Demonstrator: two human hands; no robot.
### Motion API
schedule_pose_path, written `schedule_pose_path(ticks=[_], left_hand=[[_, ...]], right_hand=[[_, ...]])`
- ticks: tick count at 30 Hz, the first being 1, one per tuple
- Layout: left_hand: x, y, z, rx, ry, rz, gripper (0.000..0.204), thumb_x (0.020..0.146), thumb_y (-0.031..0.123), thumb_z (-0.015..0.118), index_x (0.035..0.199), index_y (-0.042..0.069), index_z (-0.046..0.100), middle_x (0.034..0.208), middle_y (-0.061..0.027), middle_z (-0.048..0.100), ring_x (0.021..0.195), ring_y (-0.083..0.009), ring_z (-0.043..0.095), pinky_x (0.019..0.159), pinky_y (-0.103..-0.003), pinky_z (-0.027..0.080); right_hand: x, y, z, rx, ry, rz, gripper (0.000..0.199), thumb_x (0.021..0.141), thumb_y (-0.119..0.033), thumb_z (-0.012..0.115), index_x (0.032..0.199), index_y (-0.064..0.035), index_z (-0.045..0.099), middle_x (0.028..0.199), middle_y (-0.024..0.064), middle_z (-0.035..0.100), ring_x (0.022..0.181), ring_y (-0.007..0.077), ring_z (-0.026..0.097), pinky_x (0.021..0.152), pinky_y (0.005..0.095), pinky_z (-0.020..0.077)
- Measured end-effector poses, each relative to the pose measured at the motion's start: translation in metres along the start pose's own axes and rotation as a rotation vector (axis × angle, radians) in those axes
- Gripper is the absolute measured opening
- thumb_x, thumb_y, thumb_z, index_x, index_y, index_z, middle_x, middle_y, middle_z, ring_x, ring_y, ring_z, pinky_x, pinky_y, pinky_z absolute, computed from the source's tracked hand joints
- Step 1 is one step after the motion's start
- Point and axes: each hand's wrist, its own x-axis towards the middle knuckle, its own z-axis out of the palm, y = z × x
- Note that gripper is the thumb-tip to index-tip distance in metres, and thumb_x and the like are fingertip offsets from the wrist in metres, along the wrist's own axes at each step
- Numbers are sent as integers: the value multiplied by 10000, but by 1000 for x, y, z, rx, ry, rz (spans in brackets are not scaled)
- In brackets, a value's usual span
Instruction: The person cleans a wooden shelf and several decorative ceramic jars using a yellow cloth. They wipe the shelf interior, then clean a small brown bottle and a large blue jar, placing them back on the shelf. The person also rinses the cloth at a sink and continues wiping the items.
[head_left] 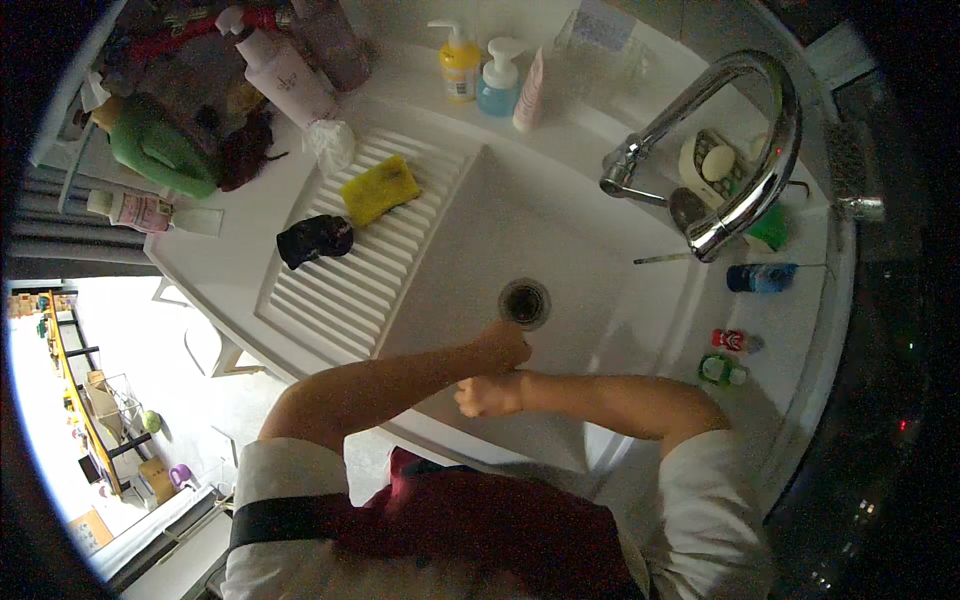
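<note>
Left hand (503, 347): curled into a loose fist over the near part of the sink basin, just near of the drain; whether it pinches anything I cannot tell.
Right hand (487, 394): also curled shut, just near of the left hand and almost touching it; nothing shows between the fingers.
Sink (590, 215): white, with a deep basin in the middle and a ribbed draining board on its left side.
Drain (525, 303): dark round opening in the basin floor, just far of the left hand.
Tap (745, 150): chromed, arched spout at the far right, its mouth over the right part of the basin.
Yellow sponge (380, 188): lies on the far end of the ribbed board.
Black cloth (314, 240): crumpled dark lump on the left edge of the ribbed board, near of the sponge.
Yellow pump bottle (460, 62): stands on the far ledge, with a blue pump bottle (497, 82) just to its right.
Green bottle (155, 145): lies tilted on the far left ledge.
Soap dish (712, 165): behind the tap on the right, holding a pale bar.
Small blue item (760, 277): rests on the right rim, with two small toy-like pieces near of it.
</note>
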Motion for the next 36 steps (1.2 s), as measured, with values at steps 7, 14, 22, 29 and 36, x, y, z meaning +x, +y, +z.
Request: schedule_pose_path(ticks=[7,14,22,29,36], left_hand=[[-33,-10,-44,-391,36,-39,102,694,125,621,681,28,593,645,-116,604,593,-252,605,581,-360,522],[-87,28,-129,-2577,168,125,272,920,300,433,831,82,568,825,-68,621,776,-203,624,780,-371,509],[-163,47,-164,-1856,556,532,266,887,303,505,1056,98,521,982,-71,584,976,-203,544,849,-402,452],[-257,-8,-46,-216,1185,-32,256,850,299,553,1003,102,609,1128,-90,572,1203,-311,410,990,-476,344],[-504,-60,8,-1347,1299,46,321,860,212,601,1096,-3,565,1139,-121,591,1070,-214,558,924,-349,432]], right_hand=[[-9,-4,-36,18,318,53,49,722,-98,587,758,-113,558,818,46,510,863,200,543,669,301,432],[0,-7,-158,491,1149,684,853,622,-225,762,1326,-44,315,1373,135,354,1304,296,268,1082,422,179],[-32,-23,-235,1288,1203,-269,840,646,-335,703,1331,-98,280,1129,100,509,837,226,557,851,442,417],[-30,-32,-73,606,888,1202,627,645,-149,697,1213,-36,455,1012,160,578,812,307,593,789,396,472],[293,-33,-53,1445,538,897,586,735,-174,657,1250,-42,412,1052,114,565,1033,246,532,873,351,441]])
